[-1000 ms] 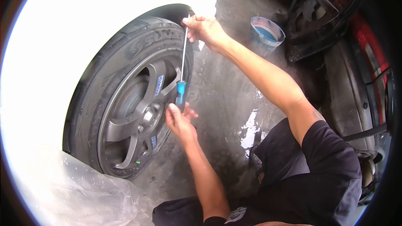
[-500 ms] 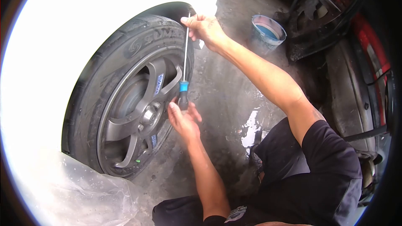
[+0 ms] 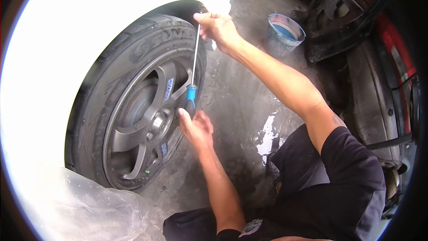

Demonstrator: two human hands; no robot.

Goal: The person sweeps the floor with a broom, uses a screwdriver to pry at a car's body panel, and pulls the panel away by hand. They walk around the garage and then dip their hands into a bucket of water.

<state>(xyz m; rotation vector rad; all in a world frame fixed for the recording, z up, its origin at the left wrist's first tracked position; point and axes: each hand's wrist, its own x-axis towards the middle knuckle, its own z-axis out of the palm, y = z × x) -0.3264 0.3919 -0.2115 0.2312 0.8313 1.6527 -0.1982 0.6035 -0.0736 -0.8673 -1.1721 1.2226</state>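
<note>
A long screwdriver point(image 3: 191, 93) with a blue and black handle stands nearly upright beside the front of a car wheel point(image 3: 159, 122). My left hand point(image 3: 197, 129) is closed around the lower part of its handle, the thumb along one side. Higher up, my right hand point(image 3: 218, 29) pinches the shaft near the tip between thumb and fingers. The tip sits at the edge of the wheel arch point(image 3: 196, 5), and my fingers partly hide where it meets the car. Behind the shaft is the black tire point(image 3: 96, 107), with raised lettering on its sidewall.
White, overexposed car bodywork point(image 3: 53, 62) surrounds the wheel. Clear plastic sheeting point(image 3: 102, 207) hangs at the lower left. On the wet concrete floor point(image 3: 236, 107) stands a bucket point(image 3: 285, 40) with blue inside. Black and red car parts point(image 3: 343, 27) lie along the right side.
The screwdriver's handle has swung slightly left, so the tool leans more. My right hand stays at the upper shaft, and my left hand's fingers have shifted a little on the handle.
</note>
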